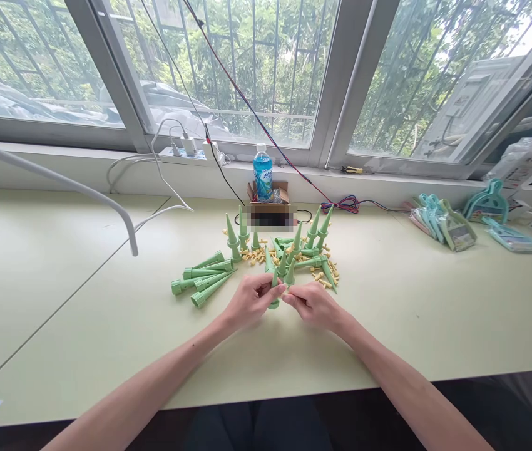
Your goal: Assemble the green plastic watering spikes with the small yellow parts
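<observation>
My left hand (248, 302) is closed around a green plastic plant watering spike (274, 305), held point up just above the table. Close against it on the right, my right hand (313, 305) is pinched with its fingertips at the spike's side. Whatever is between those fingertips is too small to make out. Just beyond my hands, several more green spikes stand or lie in a cluster, one standing spike (231, 230) at its left. Small yellow plastic pegs (253, 255) are scattered among them. Left of my hands lies a group of green spikes (216, 288).
A blue-labelled bottle (262, 173) stands in a cardboard box (281, 191) by the window. Bagged mini dustpans (454, 228) lie at the right. A white bent tube (106, 202) reaches in from the left. Coiled red-blue wire (347, 203) and a power strip (182, 151) are at the back.
</observation>
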Tool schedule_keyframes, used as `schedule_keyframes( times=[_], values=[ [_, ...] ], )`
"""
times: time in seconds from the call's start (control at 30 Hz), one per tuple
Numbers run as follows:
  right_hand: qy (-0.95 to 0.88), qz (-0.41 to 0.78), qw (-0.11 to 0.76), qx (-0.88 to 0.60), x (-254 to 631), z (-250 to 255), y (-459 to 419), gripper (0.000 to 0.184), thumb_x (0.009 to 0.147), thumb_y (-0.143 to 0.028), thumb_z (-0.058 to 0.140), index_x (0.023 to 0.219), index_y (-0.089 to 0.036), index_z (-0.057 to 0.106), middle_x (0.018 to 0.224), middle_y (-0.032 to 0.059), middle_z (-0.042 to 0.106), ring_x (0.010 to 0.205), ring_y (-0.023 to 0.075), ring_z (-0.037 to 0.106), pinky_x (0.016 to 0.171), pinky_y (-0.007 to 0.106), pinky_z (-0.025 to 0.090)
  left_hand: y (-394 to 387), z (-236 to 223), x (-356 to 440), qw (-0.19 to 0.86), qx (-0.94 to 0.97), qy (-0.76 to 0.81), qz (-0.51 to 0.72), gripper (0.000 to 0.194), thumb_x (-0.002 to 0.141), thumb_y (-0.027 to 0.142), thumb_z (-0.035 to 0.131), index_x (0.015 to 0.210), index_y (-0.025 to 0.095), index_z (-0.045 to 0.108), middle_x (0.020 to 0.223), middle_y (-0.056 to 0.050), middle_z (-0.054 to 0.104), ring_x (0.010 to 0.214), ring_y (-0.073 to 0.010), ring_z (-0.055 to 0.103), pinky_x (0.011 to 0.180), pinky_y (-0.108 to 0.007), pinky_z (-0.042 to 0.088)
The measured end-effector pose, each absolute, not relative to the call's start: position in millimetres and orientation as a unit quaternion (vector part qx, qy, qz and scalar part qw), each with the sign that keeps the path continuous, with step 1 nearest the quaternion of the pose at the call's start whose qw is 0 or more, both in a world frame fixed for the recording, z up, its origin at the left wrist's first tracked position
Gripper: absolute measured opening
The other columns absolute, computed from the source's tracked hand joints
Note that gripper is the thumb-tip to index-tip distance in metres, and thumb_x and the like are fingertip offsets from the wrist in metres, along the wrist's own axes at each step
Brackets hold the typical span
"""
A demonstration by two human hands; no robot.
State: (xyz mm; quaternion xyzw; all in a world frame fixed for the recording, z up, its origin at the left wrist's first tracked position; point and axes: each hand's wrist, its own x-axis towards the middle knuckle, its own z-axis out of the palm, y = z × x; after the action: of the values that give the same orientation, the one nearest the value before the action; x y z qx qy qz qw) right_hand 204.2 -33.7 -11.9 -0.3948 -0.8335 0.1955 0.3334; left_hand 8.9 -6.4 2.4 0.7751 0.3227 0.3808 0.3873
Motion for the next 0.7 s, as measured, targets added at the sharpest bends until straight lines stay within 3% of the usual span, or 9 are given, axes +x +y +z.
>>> schedule_keyframes(
  times=[0.43,0.57,0.7],
  values=[
    [-0.827,0.205,0.329,-0.407,205.2,-11.1,-33.4,0.045,0.102,-0.039,0.038,0.062,-0.021,0.030,0.053,-0.0058,0.026,0.047,0.0088,0.022,0.048,0.026,0.021,-7.0,4.7,9.6,0.378,0.777,0.322,0.386,0.041,0.095,0.048,0.055,0.071,0.014,0.062,0.054,0.006,0.030,0.052,-0.0088,0.027,0.049,-0.021,0.025],
    [-0.814,0.213,0.345,-0.416,204.5,-10.8,-34.8,0.046,0.101,-0.040,0.042,0.061,-0.021,0.029,0.053,-0.0065,0.024,0.047,0.0087,0.022,0.048,0.025,0.022,-5.7,1.8,8.2,0.402,0.764,0.328,0.383,0.048,0.098,0.051,0.045,0.079,0.013,0.066,0.056,0.003,0.039,0.052,-0.0095,0.033,0.050,-0.022,0.027],
    [-0.810,0.211,0.366,-0.408,203.2,-11.8,-36.0,0.051,0.098,-0.046,0.047,0.059,-0.021,0.027,0.052,-0.0071,0.021,0.049,0.0084,0.020,0.048,0.025,0.022,-4.6,-2.5,9.0,0.447,0.739,0.338,0.374,0.056,0.101,0.056,0.034,0.093,0.012,0.069,0.052,0.006,0.035,0.048,-0.0099,0.034,0.051,-0.022,0.030]
  ],
)
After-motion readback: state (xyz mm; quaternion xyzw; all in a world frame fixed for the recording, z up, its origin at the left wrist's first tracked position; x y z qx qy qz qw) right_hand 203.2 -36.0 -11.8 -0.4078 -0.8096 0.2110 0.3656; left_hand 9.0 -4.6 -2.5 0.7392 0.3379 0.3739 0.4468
